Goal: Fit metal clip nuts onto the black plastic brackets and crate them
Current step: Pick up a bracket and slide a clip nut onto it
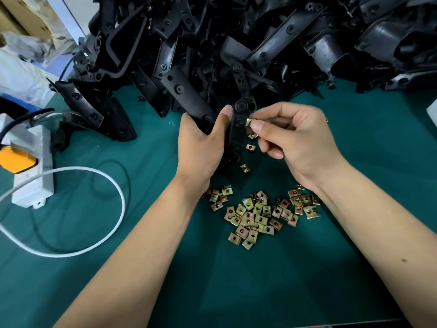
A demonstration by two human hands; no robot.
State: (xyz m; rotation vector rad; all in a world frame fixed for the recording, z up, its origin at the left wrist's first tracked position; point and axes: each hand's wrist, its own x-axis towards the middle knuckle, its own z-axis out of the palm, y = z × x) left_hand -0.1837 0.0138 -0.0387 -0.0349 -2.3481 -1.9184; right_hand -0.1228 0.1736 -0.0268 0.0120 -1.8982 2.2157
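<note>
At the centre of the green tabletop (pixel 354 162), the left hand (pixel 201 143) grips a black plastic bracket (pixel 236 133), thumb curled over its near face and fingers wrapped behind, so the bracket stands nearly upright between the two hands. Touching the bracket's edge at 3 o'clock is a brass-coloured clip nut (pixel 249 122), pinched between the thumb and forefinger of the right hand (pixel 295 140); the other fingers of that hand are curled in toward the palm. Whether the nut is already seated on the bracket cannot be told.

Just below the bracket, toward 6 o'clock, three loose clip nuts (pixel 245 168) lie apart on the cloth. Farther toward 6 o'clock, between the two forearms, sits a scattered heap of clip nuts (pixel 257 214), many overlapping, a few tucked under the right wrist.

Across 12 o'clock rises a large pile of black plastic brackets (pixel 260 43), spilling down to just behind the held one. At 9 o'clock a white power strip (pixel 33 166) with an orange plug (pixel 15 159) lies on the tabletop, with a white cable (pixel 118 192) and a black cable (pixel 127 178) looping beside it. Cardboard boxes (pixel 21 15) stand at 11 o'clock. No brand, label or writing can be read anywhere.
</note>
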